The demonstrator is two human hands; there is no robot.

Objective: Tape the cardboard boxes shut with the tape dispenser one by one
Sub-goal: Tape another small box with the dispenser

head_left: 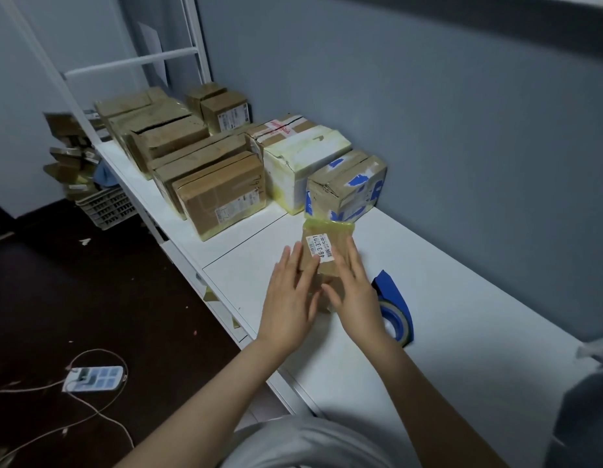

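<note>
Left hand (pixel 290 298), right hand (pixel 356 295) flanking box (pixel 327 244)

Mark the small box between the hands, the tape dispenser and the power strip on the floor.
small box (pixel 318 248), head view, on its white label.
tape dispenser (pixel 393 293), head view, on its blue frame.
power strip (pixel 94 378), head view, on its top face.

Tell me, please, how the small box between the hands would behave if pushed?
The small box probably slides easily: glossy tape covers its far end and the table is smooth white. It seems light, being small; its flat faces should not roll.
</note>
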